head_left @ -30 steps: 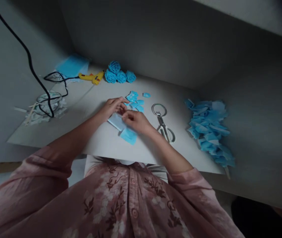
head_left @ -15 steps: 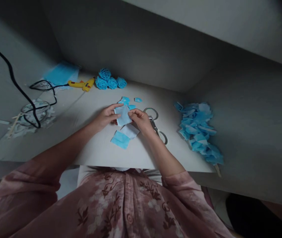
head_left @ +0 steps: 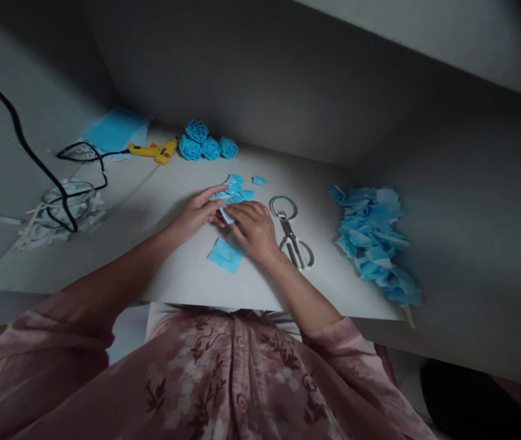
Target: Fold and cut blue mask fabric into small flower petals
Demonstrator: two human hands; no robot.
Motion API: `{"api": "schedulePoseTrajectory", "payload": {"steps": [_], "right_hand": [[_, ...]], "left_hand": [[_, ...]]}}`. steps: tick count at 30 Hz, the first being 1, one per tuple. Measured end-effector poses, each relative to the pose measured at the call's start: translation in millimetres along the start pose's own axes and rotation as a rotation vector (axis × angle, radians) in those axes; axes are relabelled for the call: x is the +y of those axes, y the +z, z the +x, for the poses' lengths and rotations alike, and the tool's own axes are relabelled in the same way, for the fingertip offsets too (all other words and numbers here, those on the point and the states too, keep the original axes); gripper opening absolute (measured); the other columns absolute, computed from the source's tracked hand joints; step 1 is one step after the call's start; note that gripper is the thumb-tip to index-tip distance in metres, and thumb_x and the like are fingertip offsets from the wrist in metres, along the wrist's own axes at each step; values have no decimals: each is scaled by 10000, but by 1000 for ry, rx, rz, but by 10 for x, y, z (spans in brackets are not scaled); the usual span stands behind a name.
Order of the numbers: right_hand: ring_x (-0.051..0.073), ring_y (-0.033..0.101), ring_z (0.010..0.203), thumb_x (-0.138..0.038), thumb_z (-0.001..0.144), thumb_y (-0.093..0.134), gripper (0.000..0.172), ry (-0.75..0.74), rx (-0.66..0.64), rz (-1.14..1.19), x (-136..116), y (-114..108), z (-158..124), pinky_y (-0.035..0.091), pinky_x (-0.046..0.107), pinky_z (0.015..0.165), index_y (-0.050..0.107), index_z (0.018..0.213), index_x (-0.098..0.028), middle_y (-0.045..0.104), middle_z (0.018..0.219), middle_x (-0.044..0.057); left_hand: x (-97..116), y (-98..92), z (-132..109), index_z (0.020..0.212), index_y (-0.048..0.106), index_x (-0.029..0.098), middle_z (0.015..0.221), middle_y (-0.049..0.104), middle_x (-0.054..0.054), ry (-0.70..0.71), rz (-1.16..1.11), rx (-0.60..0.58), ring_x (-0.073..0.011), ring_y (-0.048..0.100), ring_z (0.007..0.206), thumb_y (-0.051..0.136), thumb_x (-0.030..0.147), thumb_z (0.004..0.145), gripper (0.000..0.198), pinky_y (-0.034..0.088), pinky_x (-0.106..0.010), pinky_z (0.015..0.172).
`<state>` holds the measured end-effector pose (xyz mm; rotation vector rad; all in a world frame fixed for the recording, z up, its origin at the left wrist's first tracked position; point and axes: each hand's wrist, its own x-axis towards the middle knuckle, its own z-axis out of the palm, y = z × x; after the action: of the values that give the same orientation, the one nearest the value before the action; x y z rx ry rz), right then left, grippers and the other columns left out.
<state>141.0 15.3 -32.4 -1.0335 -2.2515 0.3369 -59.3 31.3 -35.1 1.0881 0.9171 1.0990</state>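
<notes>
My left hand (head_left: 196, 215) pinches the edge of a pale blue fabric piece (head_left: 228, 216) between thumb and fingers. Bent over the same piece from the other side, my right hand (head_left: 255, 229) has its fingers pressed on it and covers much of it. Just beyond my fingers lie small crumpled blue scraps (head_left: 236, 182). A flat, brighter blue fabric square (head_left: 226, 255) rests on the table nearer my body. White-handled scissors (head_left: 291, 238) lie to the right of my right hand, their blades pointing away.
A wire-like ring (head_left: 283, 198) lies by the scissors' tips. Blue fabric roses (head_left: 191, 148) stand at the back beside a yellow glue gun (head_left: 154, 150) with a black cord (head_left: 22, 134). A heap of blue fabric pieces (head_left: 372, 238) is at right; white scraps (head_left: 72, 201) are at left.
My right hand has moved over the pale blue piece, which was spread flat and now shows only a small part. The view has shifted slightly.
</notes>
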Motion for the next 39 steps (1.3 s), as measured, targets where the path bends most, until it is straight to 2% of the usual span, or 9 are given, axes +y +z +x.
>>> {"api": "schedulePoseTrajectory", "payload": {"steps": [3,6,11,18,22,27,33,36,39], "right_hand": [[250,715,1131,-391,1023,551,297,239,163,331,46,38,12,514,435,1090,799,1065,-233,827,1130,81],[191,665,851,-523,878,711,292,527,288,791,77,28,38,581,353,876,757,927,-238,740,869,11],[133,586,763,-542,669,904,420,717,258,1214,52,-28,85,631,302,798,707,872,-233,611,789,-30],[123,589,746,-518,618,968,436,707,250,1271,16,-18,92,633,290,775,712,810,-221,619,761,-32],[120,589,723,-511,631,952,422,721,252,1251,40,-9,92,613,285,772,690,803,-227,620,743,-42],[141,616,725,-491,658,925,404,723,222,1285,69,-26,105,631,322,787,655,807,-231,635,729,-34],[194,715,877,-652,731,792,539,721,61,1217,134,-81,114,596,337,811,771,1057,-223,792,974,42],[194,707,982,-667,757,805,541,677,10,1106,117,-137,103,552,313,846,813,1080,-233,800,1102,46],[159,623,778,-618,700,874,447,643,-20,976,59,-154,92,492,294,740,799,892,-222,739,834,2]], "left_hand": [[64,27,-29,1564,492,102,791,766,-49,-16,-18,-48,-180,726,659,678,434,942,729,544,-292,638],[81,15,-25,1428,611,109,712,693,-7,22,17,35,-133,606,574,664,428,949,578,444,-250,548],[-6,-26,33,1154,747,152,809,653,-12,97,41,129,-118,569,654,727,445,880,402,419,-246,570],[-30,-20,16,891,727,170,700,620,5,62,187,-7,-119,532,606,797,484,761,347,414,-270,587],[-8,-3,0,723,665,187,642,623,3,45,269,-10,-109,496,569,820,450,701,307,381,-265,557],[42,28,-9,699,643,198,677,681,-18,46,244,-1,-111,529,576,806,445,706,296,404,-266,563],[64,-10,-10,732,661,193,653,676,-16,59,232,-30,-117,552,577,764,407,736,238,405,-270,586],[54,-21,-12,712,654,190,647,641,1,77,293,-81,-111,533,584,758,381,742,219,392,-266,592],[48,-4,-19,677,620,199,621,575,29,107,320,-108,-109,507,590,771,367,740,235,387,-261,596]]}}
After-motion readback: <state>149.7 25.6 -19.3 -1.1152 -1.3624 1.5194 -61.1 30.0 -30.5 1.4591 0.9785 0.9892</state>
